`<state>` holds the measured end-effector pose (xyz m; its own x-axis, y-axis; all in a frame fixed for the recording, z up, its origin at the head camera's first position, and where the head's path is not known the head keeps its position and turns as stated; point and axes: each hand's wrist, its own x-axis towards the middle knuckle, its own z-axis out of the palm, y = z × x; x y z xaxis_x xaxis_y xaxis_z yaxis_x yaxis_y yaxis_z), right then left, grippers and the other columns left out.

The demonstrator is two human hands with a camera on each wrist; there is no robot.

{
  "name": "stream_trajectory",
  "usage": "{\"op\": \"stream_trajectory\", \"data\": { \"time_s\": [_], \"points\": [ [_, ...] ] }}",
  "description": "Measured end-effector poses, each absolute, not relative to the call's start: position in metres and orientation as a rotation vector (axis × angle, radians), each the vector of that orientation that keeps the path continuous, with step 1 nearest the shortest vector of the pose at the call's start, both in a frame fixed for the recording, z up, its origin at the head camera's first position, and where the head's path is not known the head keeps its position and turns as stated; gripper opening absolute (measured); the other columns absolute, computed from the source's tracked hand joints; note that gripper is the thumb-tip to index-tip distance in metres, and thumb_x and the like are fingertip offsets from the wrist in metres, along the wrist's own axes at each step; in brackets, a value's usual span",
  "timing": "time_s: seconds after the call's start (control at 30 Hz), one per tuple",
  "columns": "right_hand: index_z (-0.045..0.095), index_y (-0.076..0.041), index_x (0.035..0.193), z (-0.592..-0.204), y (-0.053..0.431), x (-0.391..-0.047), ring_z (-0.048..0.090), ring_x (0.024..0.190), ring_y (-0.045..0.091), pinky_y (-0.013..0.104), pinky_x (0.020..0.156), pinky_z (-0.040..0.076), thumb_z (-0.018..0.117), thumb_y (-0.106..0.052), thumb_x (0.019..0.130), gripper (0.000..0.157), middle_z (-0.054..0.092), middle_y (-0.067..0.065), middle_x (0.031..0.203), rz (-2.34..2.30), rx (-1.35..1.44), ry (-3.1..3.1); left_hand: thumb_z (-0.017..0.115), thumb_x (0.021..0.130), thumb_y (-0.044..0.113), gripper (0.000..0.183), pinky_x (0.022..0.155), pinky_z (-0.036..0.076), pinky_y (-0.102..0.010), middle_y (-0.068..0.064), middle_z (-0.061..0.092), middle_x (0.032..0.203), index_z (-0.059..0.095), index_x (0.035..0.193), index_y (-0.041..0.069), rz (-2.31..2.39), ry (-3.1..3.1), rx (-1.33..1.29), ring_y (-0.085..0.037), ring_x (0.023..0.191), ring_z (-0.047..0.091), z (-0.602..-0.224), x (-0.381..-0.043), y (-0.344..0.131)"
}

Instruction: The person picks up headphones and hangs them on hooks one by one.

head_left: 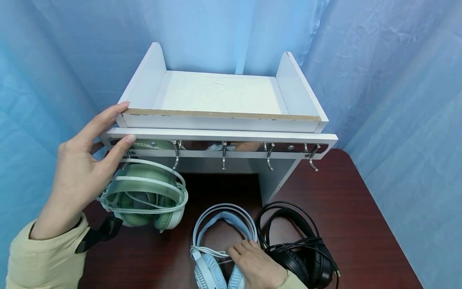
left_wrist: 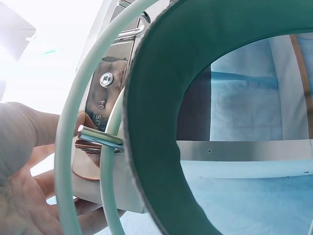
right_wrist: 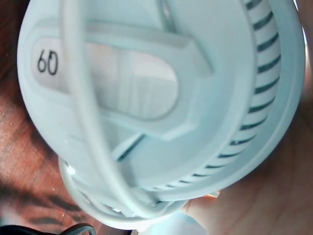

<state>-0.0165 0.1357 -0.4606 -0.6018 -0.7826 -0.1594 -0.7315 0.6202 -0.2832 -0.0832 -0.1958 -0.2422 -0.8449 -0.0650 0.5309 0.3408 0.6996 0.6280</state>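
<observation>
My left hand (head_left: pixel 81 160) grips the left end of the white shelf (head_left: pixel 220 136), its thumb on the front and its other fingers behind. Green headphones (head_left: pixel 144 182) hang from the leftmost hook beside that hand; in the left wrist view their padded headband (left_wrist: pixel 156 98) fills much of the picture, and the hook (left_wrist: pixel 100 136) crosses a thin green band. Low in the head view, my right hand (head_left: pixel 254 263) holds the right side of light-blue headphones (head_left: pixel 209 263) on the table. Their ear cup (right_wrist: pixel 161 107) looms large in the right wrist view.
Black headphones (head_left: pixel 319 261) with a coiled cable lie just right of my right hand. More metal hooks (head_left: pixel 224 155) line the shelf's front rail. The dark red table (head_left: pixel 357 224) extends right, and blue curtains (head_left: pixel 379 80) hang behind.
</observation>
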Motion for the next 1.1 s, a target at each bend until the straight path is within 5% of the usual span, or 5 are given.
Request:
{"op": "stream_trajectory", "data": {
  "time_s": [0.77, 1.1],
  "points": [
    [0.051, -0.019, 0.110, -0.4631, 0.1370, -0.0124, 0.042, 0.089, 0.010, 0.028, 0.079, 0.036, 0.040, -0.085, 0.070, 0.077, 0.050, -0.007, 0.097, -0.311, -1.372, 2.777, 0.067, 0.085, 0.016, 0.052, 0.073, 0.033, -0.002, -0.004, 0.053, 0.135, 0.051, 0.132, 0.035, -1.023, -2.361, -0.222, -0.029, 0.116, 0.054, -0.2415, -0.0831, -0.1952],
    [0.051, -0.021, 0.104, -0.4622, 0.1366, -0.0105, 0.042, 0.088, 0.008, 0.029, 0.081, 0.036, 0.043, -0.083, 0.070, 0.070, 0.049, -0.009, 0.095, -0.354, -1.389, 2.842, 0.067, 0.085, 0.015, 0.053, 0.064, 0.033, -0.005, -0.007, 0.054, 0.133, 0.052, 0.132, 0.034, -1.016, -2.356, -0.229, -0.018, 0.113, 0.057, -0.2416, -0.0833, -0.1949]
  ]
}}
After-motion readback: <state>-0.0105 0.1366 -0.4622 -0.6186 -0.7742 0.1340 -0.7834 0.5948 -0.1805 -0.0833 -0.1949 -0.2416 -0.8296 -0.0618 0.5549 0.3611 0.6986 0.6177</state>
